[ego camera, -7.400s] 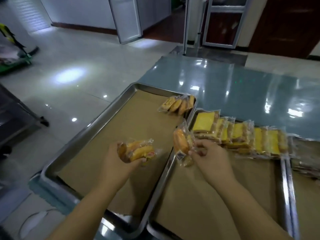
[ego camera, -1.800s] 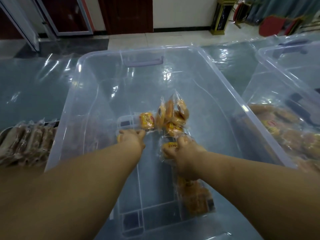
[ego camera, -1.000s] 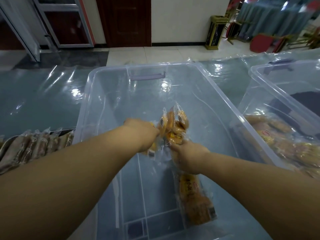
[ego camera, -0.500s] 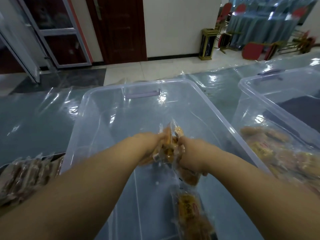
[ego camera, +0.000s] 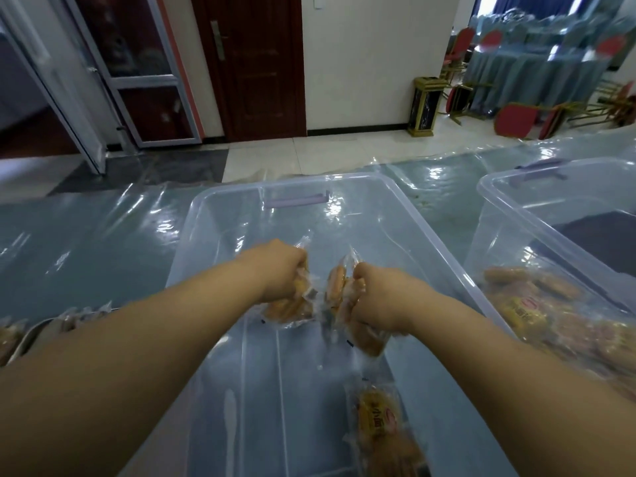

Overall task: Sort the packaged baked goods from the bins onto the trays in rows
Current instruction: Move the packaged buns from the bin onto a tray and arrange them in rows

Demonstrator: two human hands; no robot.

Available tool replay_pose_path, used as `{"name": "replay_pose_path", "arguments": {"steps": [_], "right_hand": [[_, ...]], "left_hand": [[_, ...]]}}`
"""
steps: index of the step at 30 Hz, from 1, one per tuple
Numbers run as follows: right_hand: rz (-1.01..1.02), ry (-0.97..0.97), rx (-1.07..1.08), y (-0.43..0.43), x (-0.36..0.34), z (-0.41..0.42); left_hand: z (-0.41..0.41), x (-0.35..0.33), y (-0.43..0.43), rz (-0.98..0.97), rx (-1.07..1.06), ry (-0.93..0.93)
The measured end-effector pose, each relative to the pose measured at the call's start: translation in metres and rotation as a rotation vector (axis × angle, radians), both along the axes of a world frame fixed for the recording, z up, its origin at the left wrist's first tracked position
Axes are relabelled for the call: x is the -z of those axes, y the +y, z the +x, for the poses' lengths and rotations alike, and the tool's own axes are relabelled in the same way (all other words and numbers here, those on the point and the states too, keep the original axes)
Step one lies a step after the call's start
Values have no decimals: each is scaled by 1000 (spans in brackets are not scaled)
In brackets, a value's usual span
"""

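Head view. The left hand is seen above the middle clear bin. Its grip is closed round a bunch of wrapped golden bakes, which is held clear of the bin floor. The right hand is held just beside it, its grip closed round a second bunch whose wrappers hang below the fist. Whether the two bunches touch cannot be told.

One single packet with a red label is seen lying on the bin floor, near the lower edge of the view.

A second clear bin is placed to the right, and a heap of packets is seen through its wall.

At the left edge, the rim of a metal tray is visible with a row of packets on it, partly hidden by the left forearm.

Both bins are set on a tabletop covered with a glossy clear sheet. A dark door and red chairs are noted beyond.
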State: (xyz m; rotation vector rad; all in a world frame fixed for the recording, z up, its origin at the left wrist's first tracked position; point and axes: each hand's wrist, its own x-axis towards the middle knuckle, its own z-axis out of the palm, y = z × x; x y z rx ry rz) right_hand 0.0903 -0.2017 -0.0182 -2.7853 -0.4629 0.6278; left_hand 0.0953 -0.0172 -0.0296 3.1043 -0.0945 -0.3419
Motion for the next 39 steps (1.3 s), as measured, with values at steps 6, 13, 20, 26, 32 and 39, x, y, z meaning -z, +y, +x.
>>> {"name": "replay_pose_path", "arguments": {"steps": [6,13,20,26,32,39], "right_hand": [[228,-210,20,-2,-30,-19],[562,-472,-71,12,-73,-81],[822,-631,-183,79,-99,-183],[935,-590,-304,171,-83,-285],[856,-537,-472,267,-35,-364],[690,-447,-649,367,22,-414]], "left_hand": [[-68,-46,31,-248,-17,-363],[-162,-92,66,-386,-73,-733],[-291,-115,130,-491,-137,-918],[-429,-93,215,-426,-281,-912],[-538,-55,287,-349,-464,-839],[-620,4,358,-465,-768,-739]]}}
